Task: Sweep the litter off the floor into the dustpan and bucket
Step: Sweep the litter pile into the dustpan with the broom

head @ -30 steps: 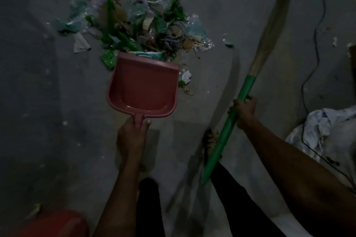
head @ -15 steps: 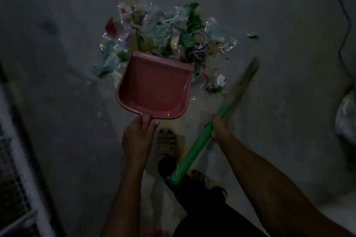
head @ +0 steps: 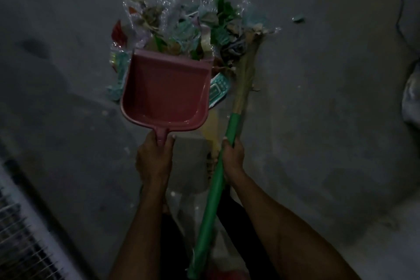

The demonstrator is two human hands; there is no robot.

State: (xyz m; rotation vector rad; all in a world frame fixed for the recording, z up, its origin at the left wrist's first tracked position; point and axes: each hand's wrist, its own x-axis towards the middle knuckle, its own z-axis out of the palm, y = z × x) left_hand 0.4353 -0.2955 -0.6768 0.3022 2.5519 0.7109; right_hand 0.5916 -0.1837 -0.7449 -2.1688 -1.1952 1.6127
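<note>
The left hand (head: 154, 159) curls its fingers and thumb round the stub handle of the pink dustpan (head: 166, 91), whose open lip points toward twelve o'clock and sits against the near edge of the litter (head: 191, 29). The right hand (head: 231, 157) is wrapped tight round the green handle of the broom (head: 227, 143); its straw head lies at about one o'clock from the pan, touching the right side of the heap.

To do this step well, I judge the pan's lip should be pressed flat to the floor (head: 318, 120) so light wrappers cannot slide under it. The broom should reach past the far side of the heap and draw it back toward six o'clock in short strokes. The pan still looks empty.

A stray scrap (head: 298, 18) lies well apart at two o'clock and will need its own pass. The scene is dim and blurred, so single pieces in the heap are hard to name. No bucket can be made out for certain; a reddish shape at the bottom edge is cut off. A pale grid at eight o'clock is also unclear.
</note>
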